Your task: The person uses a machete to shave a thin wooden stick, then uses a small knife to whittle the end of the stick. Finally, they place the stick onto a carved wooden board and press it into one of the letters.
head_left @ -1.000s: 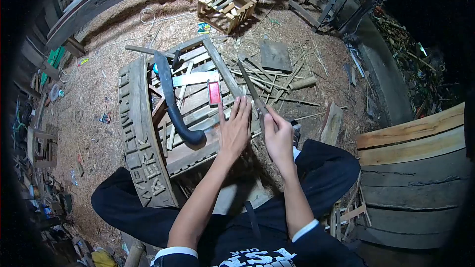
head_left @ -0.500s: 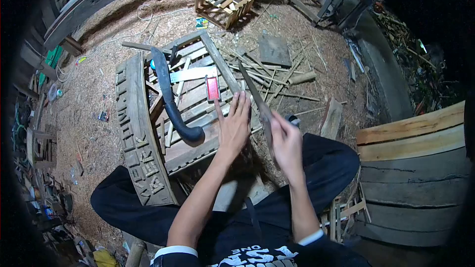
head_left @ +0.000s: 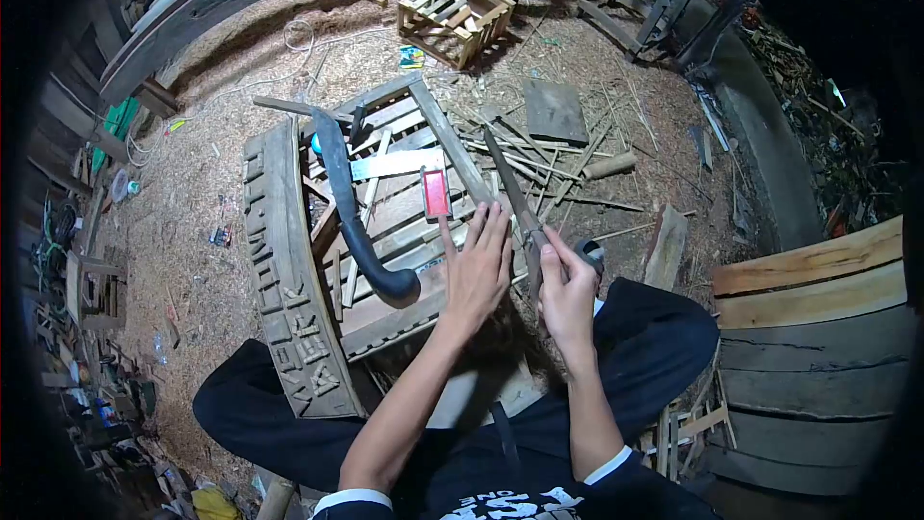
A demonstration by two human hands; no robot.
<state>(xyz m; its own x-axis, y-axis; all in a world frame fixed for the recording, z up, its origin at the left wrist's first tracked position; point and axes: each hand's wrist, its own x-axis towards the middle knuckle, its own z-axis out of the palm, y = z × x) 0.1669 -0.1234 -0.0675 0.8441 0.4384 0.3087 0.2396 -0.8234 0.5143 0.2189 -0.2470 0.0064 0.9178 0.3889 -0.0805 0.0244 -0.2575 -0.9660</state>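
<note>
"Resting on the slatted wooden frame [head_left: 450, 144], is the left hand [head_left: 475, 274] gripping anything?"

"No. Its fingers are spread flat across the right rail, holding nothing, probably to steady the wood."

"And the right hand [head_left: 566, 294]?"

"Closed around the long dark tool [head_left: 510, 178], thumb on top, perhaps for control. It's just beside the rail; touching, I can't tell."

"Why leave the red-handled square [head_left: 436, 195] and black-handled blade [head_left: 346, 204] on the slats?"

"Likely for easy reach."
</note>
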